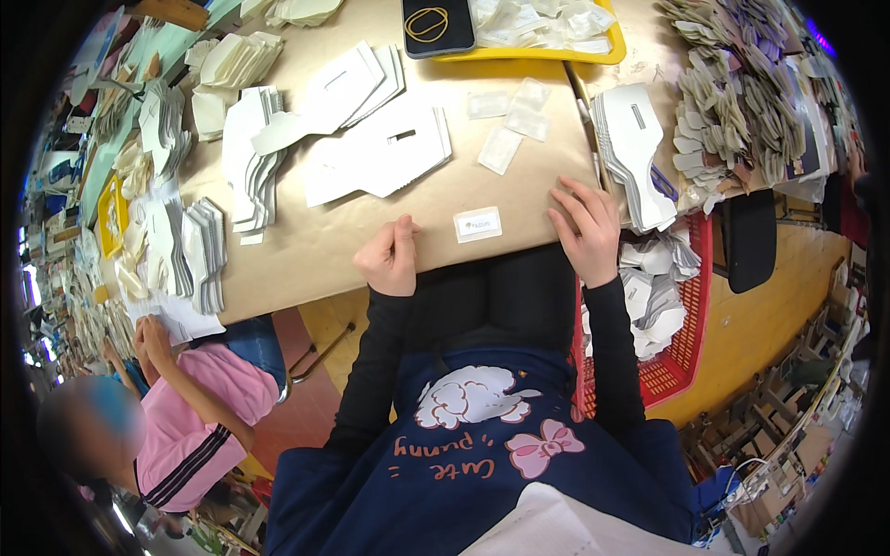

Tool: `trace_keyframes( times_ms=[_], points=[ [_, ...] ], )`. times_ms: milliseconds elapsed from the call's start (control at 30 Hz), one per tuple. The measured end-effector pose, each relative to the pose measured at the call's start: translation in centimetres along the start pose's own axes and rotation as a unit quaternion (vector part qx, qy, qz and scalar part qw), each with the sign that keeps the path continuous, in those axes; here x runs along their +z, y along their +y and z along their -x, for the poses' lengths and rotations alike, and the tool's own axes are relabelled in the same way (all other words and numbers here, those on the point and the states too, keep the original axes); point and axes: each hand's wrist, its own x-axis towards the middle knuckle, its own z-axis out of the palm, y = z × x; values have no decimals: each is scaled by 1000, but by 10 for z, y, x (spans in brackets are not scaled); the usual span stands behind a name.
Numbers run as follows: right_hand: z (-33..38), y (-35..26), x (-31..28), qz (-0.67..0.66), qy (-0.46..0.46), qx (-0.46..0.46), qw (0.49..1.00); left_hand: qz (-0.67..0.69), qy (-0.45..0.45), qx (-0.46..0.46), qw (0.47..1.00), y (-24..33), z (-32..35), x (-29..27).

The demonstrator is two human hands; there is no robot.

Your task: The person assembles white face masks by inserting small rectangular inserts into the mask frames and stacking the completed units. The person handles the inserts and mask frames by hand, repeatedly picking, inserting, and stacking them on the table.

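Note:
My left hand [390,257] rests at the near edge of the brown paper-covered table [324,246], fingers curled together, nothing visible in them. My right hand [587,227] lies flat on the table edge with fingers spread, holding nothing. Between the two hands lies a small clear packet with a white label [478,224], touched by neither. Farther up the table sit several small clear packets [510,125] and a pile of flat white die-cut cards [375,153].
A yellow tray [528,54] with clear packets and a dark phone [437,26] sits at the far edge. White card stacks [640,153] lie right of my hand above a red basket [681,343]. A person in pink [190,408] works at the left.

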Motion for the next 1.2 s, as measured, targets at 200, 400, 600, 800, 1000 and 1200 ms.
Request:
trace_keyframes(
  times_ms=[200, 400, 600, 800, 1000, 1200],
  points=[
    [3, 6, 27, 42, 126, -17, 991, -197, 29, 139, 970, 2, -2, 22],
    [6, 13, 33, 42, 161, -33, 986, -215, 17, 137, 967, 5, -3, 21],
    [6, 14, 33, 43, 165, -46, 984, -231, 18, 144, 962, 6, -3, 22],
    [6, 12, 31, 47, 157, -48, 985, -228, 29, 160, 960, 6, -2, 23],
    [6, 12, 31, 32, 158, -47, 986, -228, 29, 164, 959, 4, -2, 23],
    [6, 13, 32, 32, 169, -45, 984, -209, 39, 168, 963, 4, -2, 24]
  ],
)
